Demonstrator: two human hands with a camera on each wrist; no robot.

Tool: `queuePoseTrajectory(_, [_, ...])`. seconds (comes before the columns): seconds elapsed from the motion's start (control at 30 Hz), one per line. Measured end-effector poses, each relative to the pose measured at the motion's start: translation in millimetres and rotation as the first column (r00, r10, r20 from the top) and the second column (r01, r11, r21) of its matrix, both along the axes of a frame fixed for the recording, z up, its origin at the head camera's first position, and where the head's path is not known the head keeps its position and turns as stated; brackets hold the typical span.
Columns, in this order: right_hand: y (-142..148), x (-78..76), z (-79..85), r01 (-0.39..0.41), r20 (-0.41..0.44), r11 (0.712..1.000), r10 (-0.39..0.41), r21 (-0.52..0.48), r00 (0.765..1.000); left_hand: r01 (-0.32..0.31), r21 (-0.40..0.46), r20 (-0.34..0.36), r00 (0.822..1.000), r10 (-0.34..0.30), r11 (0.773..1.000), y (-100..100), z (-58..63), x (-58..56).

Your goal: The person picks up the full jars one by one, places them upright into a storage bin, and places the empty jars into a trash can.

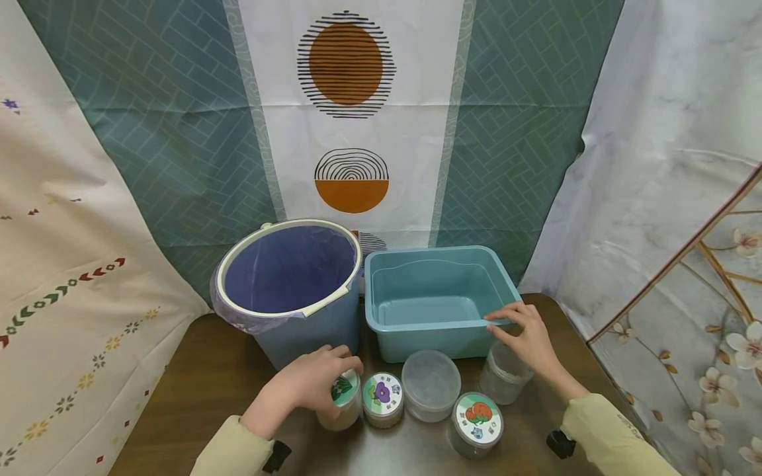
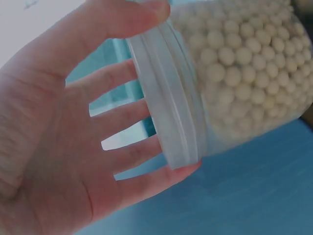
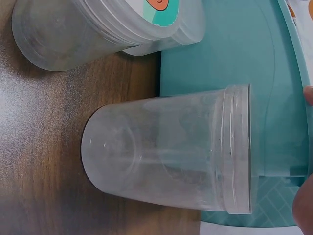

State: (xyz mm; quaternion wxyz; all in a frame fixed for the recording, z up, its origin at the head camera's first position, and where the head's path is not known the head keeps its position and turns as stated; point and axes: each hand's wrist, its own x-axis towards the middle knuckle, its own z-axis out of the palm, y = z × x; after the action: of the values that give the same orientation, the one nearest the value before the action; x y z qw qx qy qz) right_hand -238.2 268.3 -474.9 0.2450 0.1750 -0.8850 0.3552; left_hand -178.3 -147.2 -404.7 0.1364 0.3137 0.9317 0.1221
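My left hand (image 1: 315, 380) grips the lid rim of a clear plastic jar (image 2: 249, 73) full of pale round beads. A green leaf label (image 1: 343, 389) shows on that jar's top, partly covered by the hand. Above a clear lidless-looking jar (image 3: 166, 152) with nothing visible inside, my right hand (image 1: 526, 337) hovers beside the teal bin's (image 1: 437, 337) front rim. Its thumb and fingers are apart, holding nothing. Between the hands stand a jar with a purple flower label (image 1: 383, 395), a jar with a plain translucent lid (image 1: 431, 380) and a jar with an orange-red fruit label (image 1: 477, 420).
Behind my left hand stands a blue bucket (image 1: 321, 337) with a cream rim and a thin plastic liner. The teal bin is beside it, at the back of the dark wooden table (image 1: 196, 390). Patterned cloths (image 1: 506, 132) hang behind and at both sides.
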Motion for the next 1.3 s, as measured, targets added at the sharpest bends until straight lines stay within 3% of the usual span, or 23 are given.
queuePoseTrajectory(0.27, [0.4, -0.9, -2.6, 0.004, 0.003, 1.000, -0.004, -0.001, 1.000, 0.123, -0.094, 0.041, 0.992, -0.120, 0.988, 21.2, 37.5, -14.2])
queuePoseTrajectory(0.53, [-1.7, -0.5, -4.8, 0.006, -0.008, 1.000, -0.006, -0.024, 1.000, 0.280, -0.220, 0.089, 0.960, -0.266, 0.935, 49.1, 65.2, -34.7])
queuePoseTrajectory(0.87, [-2.0, -1.5, -6.6, 0.003, -0.028, 0.999, -0.004, -0.034, 1.000, 0.379, -0.255, 0.078, 0.925, -0.372, 0.890, 81.7, 105.2, -64.4])
queuePoseTrajectory(1.0, [-1.7, -2.5, -7.5, 0.004, -0.045, 0.999, -0.006, -0.037, 0.999, 0.392, -0.237, 0.093, 0.920, -0.381, 0.889, 91.5, 117.4, -78.6])
queuePoseTrajectory(1.3, [-2.4, -2.4, -6.9, 0.002, -0.048, 0.999, -0.004, -0.053, 0.999, 0.347, -0.187, 0.105, 0.937, -0.332, 0.919, 107.8, 128.9, -113.2])
